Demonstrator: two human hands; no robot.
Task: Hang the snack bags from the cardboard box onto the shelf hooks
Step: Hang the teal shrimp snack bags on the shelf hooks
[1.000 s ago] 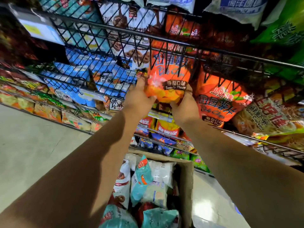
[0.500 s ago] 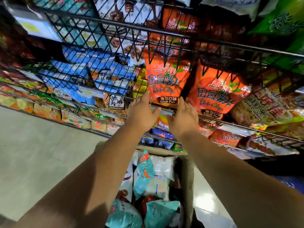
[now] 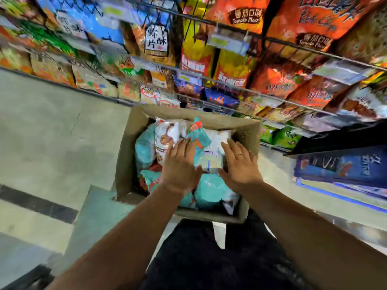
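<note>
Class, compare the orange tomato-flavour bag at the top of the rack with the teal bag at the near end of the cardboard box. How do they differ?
Colour: the orange tomato-flavour bag is orange with a dark label; the teal bag is mostly plain teal.
Place: the orange tomato-flavour bag is up on the wire rack; the teal bag lies in the cardboard box.
Both are snack bags.
</note>
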